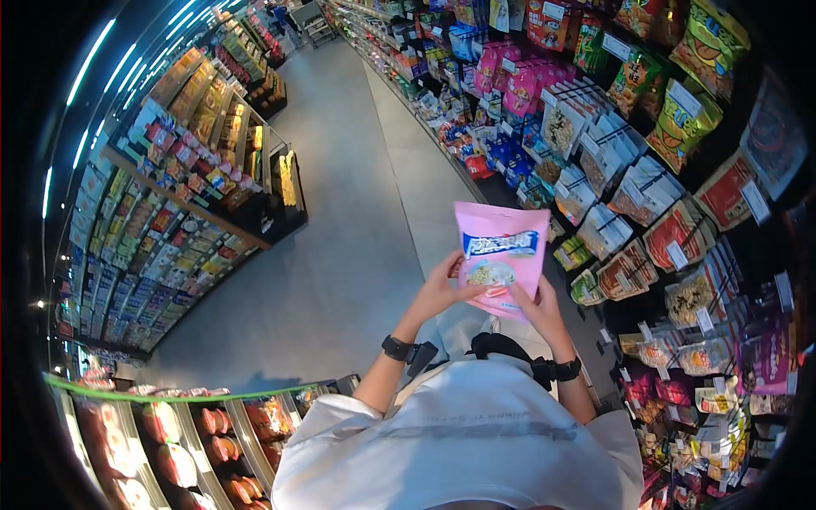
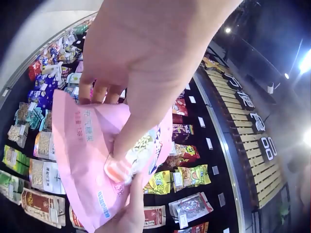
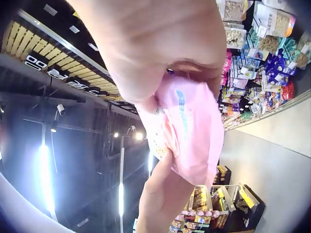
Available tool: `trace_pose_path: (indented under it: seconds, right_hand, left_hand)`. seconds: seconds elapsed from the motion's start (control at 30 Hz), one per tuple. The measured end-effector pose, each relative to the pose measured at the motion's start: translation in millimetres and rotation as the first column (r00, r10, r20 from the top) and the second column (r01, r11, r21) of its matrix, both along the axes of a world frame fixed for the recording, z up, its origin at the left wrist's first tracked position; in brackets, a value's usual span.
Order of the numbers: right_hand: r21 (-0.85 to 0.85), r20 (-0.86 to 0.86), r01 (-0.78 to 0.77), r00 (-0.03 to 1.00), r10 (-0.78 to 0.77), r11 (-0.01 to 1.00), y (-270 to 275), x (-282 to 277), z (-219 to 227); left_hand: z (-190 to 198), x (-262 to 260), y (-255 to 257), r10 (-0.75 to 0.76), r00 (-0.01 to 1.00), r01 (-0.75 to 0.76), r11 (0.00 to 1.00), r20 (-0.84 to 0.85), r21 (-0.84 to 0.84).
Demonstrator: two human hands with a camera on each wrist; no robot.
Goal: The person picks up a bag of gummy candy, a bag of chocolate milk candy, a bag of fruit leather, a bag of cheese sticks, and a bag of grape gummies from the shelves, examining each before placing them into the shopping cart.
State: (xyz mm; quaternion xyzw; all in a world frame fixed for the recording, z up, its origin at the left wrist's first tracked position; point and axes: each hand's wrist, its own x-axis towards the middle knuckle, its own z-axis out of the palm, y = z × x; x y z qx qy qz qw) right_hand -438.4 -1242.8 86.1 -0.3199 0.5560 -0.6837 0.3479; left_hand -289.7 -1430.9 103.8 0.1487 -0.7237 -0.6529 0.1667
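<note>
A pink printed snack bag (image 1: 503, 268) is held upright-looking, front toward the head camera, in front of the person's body and above the aisle floor (image 1: 340, 161). The left hand (image 1: 439, 287) grips its left side, thumb laid across the printed front and fingers curled round the edge. The right hand (image 1: 541, 312) pinches its lower right part, thumb on the front; how its other fingers lie behind the bag, I cannot tell. Black straps (image 1: 398, 348) circle both wrists, near a white shirt (image 1: 459, 433). Just beyond the bag, hanging packets (image 1: 625, 191) fill the rack on the right. Well apart on the left stand stocked shelves (image 1: 170, 229), with a lit display case (image 1: 178, 455) at lower left.
</note>
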Motion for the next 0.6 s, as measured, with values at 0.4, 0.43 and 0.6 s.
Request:
trace_pose_path:
  seconds: [0.4, 0.43, 0.6]
  right_hand:
    - [-0.002, -0.05, -0.03, 0.998, 0.03, 1.0, -182, -100, -11]
    - [-0.037, -0.063, -0.012, 0.998, 0.009, 0.999, -204, -106, -11]
    - [-0.042, -0.028, 0.075, 0.997, -0.077, 0.996, -316, -143, 7]
  left_hand:
    - [15, -116, -165, 0.25, 0.962, -0.267, 0.945, 0.109, 0.188]
    - [10, -120, -189, 0.238, 0.962, -0.259, 0.952, 0.135, 0.161]
    - [16, -139, -296, 0.17, 0.982, -0.185, 0.955, 0.084, 0.232]
